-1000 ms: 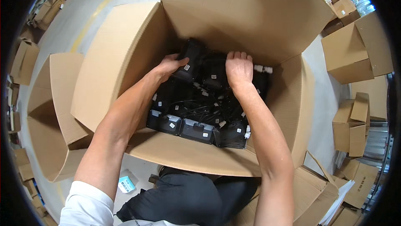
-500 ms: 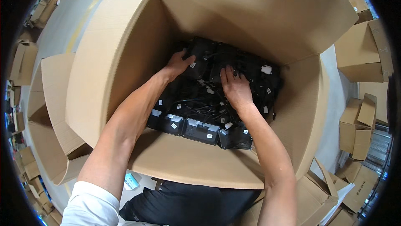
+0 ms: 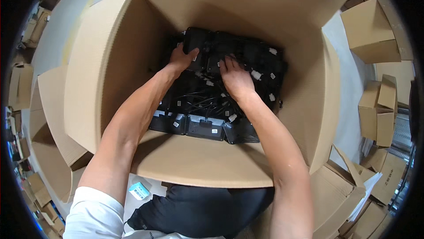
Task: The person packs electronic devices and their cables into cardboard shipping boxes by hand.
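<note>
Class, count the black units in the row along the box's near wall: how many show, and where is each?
3: a left unit, a middle unit beside it, and a right unit near the right forearm. The forearm may hide more.

Units [image 3: 204, 128] in main box [image 3: 203, 161], cables [image 3: 198, 100] among them; L hand [image 3: 180, 60] at far-L unit [image 3: 197, 40], R hand [image 3: 237, 79] at next one R. Another box [image 3: 51, 159] L of main box, more boxes [image 3: 368, 31] R; pkt [image 3: 139, 191] on near side (just L of legs [image 3: 203, 208]).
</note>
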Demonstrator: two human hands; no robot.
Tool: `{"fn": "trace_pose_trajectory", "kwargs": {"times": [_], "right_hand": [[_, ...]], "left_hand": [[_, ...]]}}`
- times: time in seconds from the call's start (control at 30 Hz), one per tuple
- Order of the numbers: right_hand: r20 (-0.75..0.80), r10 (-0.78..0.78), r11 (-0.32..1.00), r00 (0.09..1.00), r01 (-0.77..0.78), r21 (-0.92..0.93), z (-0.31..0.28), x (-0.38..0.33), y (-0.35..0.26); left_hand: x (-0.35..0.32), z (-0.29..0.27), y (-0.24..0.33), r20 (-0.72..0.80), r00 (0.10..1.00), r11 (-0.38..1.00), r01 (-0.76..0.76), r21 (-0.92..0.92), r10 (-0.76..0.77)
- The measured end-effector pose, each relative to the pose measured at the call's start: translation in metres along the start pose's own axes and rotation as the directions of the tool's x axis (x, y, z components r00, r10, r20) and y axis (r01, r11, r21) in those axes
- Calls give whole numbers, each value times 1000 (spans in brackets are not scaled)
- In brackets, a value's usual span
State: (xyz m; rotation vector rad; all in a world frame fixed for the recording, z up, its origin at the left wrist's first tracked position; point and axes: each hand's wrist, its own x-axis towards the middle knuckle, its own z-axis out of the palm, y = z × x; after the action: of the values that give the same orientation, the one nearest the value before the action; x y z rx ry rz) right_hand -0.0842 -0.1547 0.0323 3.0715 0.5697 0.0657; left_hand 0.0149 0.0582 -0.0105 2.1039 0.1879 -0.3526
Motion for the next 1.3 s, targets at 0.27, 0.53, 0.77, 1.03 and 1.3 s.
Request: {"fn": "trace_pose_trajectory", "kwargs": {"times": [0.27, 0.53, 0.77, 1.03, 1.3], "right_hand": [[443, -127, 971, 888, 20, 238, -128, -40, 1], [-106, 157, 945, 982, -118, 304, -301, -244, 60], [-201, 899, 424, 389, -656, 625, -291, -515, 80], [134, 991, -5, 24, -978, 206, -83, -716, 22], [-136, 990, 68, 40, -975, 209, -42, -681, 44]], "left_hand": [[-17, -30, 18, 65, 997, 959, 12, 283, -31], [-80, -127, 57, 297, 925, 918, -313, 244, 237], [-250, -156, 78, 465, 766, 849, -525, 55, 444], [-318, -112, 75, 247, 874, 861, -468, 200, 418], [-322, -112, 75, 229, 846, 800, -531, 280, 481]]}}
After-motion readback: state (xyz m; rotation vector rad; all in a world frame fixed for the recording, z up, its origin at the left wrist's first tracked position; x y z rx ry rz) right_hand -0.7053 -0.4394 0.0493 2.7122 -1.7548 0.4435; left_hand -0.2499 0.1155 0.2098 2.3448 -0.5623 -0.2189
